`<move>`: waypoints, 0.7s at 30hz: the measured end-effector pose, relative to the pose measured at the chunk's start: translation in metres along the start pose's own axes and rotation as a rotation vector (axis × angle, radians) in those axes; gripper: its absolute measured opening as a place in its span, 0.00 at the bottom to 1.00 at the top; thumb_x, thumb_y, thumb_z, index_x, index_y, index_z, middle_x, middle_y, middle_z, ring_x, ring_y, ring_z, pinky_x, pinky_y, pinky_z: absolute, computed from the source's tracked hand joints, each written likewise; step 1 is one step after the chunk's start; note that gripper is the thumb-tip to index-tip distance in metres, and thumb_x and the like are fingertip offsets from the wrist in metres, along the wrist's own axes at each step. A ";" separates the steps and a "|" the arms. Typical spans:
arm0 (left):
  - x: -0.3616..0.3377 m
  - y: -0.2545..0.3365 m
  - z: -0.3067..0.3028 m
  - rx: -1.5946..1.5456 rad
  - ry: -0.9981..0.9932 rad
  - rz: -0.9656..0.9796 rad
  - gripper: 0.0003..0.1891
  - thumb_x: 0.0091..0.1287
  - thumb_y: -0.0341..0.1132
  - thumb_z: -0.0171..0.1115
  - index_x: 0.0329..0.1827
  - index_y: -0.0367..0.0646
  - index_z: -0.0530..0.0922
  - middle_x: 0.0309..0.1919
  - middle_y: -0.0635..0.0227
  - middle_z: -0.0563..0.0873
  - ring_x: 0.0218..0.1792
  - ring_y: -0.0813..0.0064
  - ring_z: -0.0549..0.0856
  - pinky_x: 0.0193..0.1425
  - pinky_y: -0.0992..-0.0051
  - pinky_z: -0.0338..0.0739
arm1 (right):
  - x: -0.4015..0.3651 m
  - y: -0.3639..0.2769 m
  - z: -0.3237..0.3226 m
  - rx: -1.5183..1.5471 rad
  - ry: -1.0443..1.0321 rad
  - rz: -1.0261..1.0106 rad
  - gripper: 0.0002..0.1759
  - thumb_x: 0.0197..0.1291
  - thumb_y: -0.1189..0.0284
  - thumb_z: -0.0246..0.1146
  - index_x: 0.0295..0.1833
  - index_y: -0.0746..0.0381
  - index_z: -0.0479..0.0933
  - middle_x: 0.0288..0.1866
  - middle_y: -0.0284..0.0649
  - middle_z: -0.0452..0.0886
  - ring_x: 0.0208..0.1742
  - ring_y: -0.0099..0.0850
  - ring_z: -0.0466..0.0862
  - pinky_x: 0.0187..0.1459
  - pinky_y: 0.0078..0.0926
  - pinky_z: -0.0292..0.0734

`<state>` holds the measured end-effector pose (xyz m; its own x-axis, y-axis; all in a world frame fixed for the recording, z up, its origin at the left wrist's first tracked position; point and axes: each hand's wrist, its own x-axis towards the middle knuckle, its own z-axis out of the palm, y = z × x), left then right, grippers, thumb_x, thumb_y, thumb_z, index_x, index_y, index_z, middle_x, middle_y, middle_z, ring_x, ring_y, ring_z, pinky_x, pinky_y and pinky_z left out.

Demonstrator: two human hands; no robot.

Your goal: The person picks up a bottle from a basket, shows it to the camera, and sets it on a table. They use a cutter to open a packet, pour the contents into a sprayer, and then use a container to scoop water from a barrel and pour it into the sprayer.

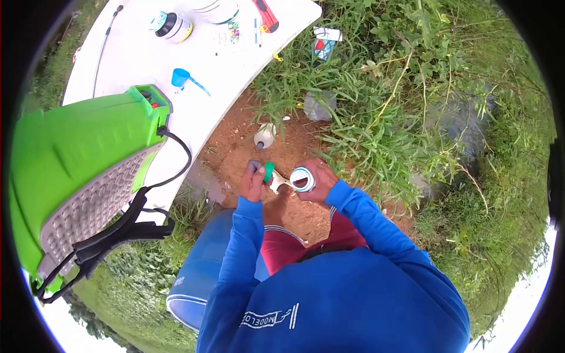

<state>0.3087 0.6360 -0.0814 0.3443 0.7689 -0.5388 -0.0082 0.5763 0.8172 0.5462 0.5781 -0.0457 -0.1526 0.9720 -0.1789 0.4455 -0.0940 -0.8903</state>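
Observation:
Pinched in the fingers of my left hand (pixel 253 181) is a green screw cap (pixel 269 172), held up on its side. My right hand (pixel 321 180) wraps round a white bottle (pixel 302 179). The bottle's open round mouth faces me, and its inside looks dark reddish-brown. Cap and bottle are apart, with a small gap between them. Below that gap a cream-coloured object (pixel 280 181) shows in part; its kind I cannot make out.
To the left stands a white table (pixel 206 65) bearing a green backpack sprayer (pixel 88 141), a blue measuring scoop (pixel 181 77), a dark bottle (pixel 174 27) and a red tool (pixel 266 16). A blue barrel (pixel 203 259) lies beside my left arm. Grass grows on the right.

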 end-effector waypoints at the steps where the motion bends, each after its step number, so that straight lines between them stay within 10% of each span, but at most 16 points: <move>1: -0.012 0.030 0.015 -0.071 -0.080 0.107 0.11 0.74 0.41 0.55 0.44 0.42 0.74 0.29 0.68 0.81 0.31 0.79 0.81 0.36 0.75 0.77 | -0.001 -0.016 -0.009 -0.011 0.001 -0.047 0.35 0.35 0.61 0.76 0.52 0.61 0.76 0.46 0.48 0.81 0.50 0.50 0.80 0.55 0.45 0.75; 7: -0.076 0.166 0.087 0.539 -0.190 0.319 0.20 0.72 0.33 0.58 0.66 0.40 0.72 0.36 0.69 0.85 0.36 0.80 0.82 0.44 0.77 0.77 | -0.015 -0.106 -0.072 0.003 -0.048 -0.021 0.31 0.39 0.63 0.73 0.52 0.60 0.75 0.46 0.49 0.82 0.51 0.50 0.81 0.55 0.44 0.75; 15: -0.098 0.232 0.123 0.771 -0.197 0.612 0.11 0.71 0.33 0.61 0.53 0.40 0.79 0.29 0.68 0.81 0.30 0.80 0.78 0.36 0.77 0.75 | -0.024 -0.128 -0.103 -0.126 -0.080 -0.294 0.36 0.37 0.60 0.75 0.56 0.58 0.74 0.50 0.49 0.79 0.54 0.51 0.79 0.57 0.45 0.75; 21: -0.105 0.241 0.122 0.783 -0.247 0.296 0.09 0.71 0.36 0.63 0.38 0.39 0.75 0.28 0.71 0.78 0.29 0.84 0.74 0.33 0.77 0.72 | -0.040 -0.141 -0.108 -0.086 -0.124 -0.325 0.37 0.34 0.62 0.74 0.55 0.59 0.73 0.49 0.48 0.78 0.52 0.51 0.79 0.57 0.47 0.74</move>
<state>0.3854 0.6599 0.1972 0.6248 0.7225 -0.2961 0.4865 -0.0636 0.8713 0.5845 0.5758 0.1318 -0.4021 0.9141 0.0532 0.4278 0.2389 -0.8717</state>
